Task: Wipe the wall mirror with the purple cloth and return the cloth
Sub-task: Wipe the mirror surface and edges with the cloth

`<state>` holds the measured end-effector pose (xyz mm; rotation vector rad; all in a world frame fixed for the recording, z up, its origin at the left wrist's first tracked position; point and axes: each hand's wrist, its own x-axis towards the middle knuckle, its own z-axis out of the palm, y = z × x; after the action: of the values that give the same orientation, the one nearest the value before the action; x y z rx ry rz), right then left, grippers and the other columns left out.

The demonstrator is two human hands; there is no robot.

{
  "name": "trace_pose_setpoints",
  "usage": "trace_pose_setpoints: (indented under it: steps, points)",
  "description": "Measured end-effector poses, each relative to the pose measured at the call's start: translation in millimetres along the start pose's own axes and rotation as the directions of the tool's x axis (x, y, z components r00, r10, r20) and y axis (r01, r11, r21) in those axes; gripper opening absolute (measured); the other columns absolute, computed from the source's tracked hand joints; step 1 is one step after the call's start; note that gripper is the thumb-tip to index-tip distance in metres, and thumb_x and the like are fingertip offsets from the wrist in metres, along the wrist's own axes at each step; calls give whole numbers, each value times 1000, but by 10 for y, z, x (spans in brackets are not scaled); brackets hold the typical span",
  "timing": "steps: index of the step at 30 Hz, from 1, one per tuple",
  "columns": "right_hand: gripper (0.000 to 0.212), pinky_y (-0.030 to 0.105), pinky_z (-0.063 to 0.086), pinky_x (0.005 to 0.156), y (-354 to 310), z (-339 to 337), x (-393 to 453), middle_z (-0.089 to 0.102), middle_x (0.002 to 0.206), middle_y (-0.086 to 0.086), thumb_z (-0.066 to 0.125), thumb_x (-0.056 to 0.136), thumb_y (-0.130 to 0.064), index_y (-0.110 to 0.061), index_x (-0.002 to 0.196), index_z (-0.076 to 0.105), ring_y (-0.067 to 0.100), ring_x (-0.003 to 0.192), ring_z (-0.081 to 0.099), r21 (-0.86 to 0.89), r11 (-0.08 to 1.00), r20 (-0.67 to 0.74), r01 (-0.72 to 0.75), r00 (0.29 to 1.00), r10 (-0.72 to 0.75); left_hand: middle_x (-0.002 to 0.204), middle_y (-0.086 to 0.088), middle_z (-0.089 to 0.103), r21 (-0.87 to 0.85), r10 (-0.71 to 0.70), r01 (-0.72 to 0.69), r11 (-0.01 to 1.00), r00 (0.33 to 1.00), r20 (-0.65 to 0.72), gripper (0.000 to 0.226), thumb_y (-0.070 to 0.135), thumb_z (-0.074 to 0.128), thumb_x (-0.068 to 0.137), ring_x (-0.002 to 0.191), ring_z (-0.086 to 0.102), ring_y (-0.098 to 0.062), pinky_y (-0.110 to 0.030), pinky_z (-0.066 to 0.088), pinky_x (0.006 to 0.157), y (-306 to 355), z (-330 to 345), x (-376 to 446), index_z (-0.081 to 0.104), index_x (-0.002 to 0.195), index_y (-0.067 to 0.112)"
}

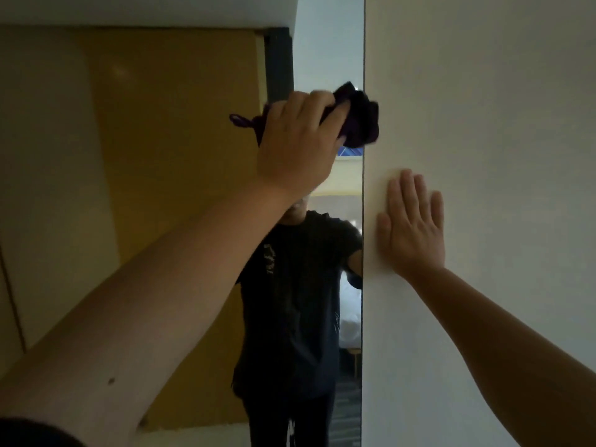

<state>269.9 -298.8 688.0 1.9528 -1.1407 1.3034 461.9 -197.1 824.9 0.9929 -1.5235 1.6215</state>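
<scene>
Purple cloth [361, 121], bunched in the left hand [296, 146] whose fingers grip it, presses the wall mirror [325, 53] near its right edge; right hand [412, 224], fingers straight, braces against the wall [483, 91], likely for balance.

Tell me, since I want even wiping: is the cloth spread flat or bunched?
Bunched: the purple cloth is wadded in the left hand.

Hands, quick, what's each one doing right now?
Left hand: grips the bunched purple cloth against the mirror.
Right hand: open, flat on the wall, holding nothing.
</scene>
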Motion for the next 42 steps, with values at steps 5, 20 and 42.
trace_pose_setpoints:
  steps: [5, 20, 42]
  points:
    - [61, 38, -9, 122, 38, 27, -1, 4, 164, 8, 25, 106, -41, -12, 156, 8, 17, 151, -8, 2, 999, -64, 47, 997, -47, 115, -9, 62, -127, 180, -167, 978, 979, 92, 33, 20, 59, 99, 102, 56, -30, -43, 42, 88, 770, -112, -1226, 62, 131, 12]
    - [61, 46, -3, 124, -53, -250, -39, -6, 166, 7, 17, 107, -44, -16, 157, -2, 20, 150, -15, 34, 999, 133, 8, 991, -12, 113, -3, 63, -299, 164, -65, 952, 933, 320, 28, 16, 66, 95, 94, 58, -21, -36, 47, 79, 1402, -543, -2892, 66, 122, 18]
    - [65, 47, 0, 122, -2777, -181, -1792, -17, 163, -14, 29, 101, -46, -38, 155, -7, 17, 153, -8, 308, 942, 319, 134, 918, -234, 118, -7, 54, -89, -121, 155, 984, 944, 308, 25, 15, 56, 102, 101, 55, -30, -44, 45, 81, -1099, -2246, -3975, 67, 124, 10]
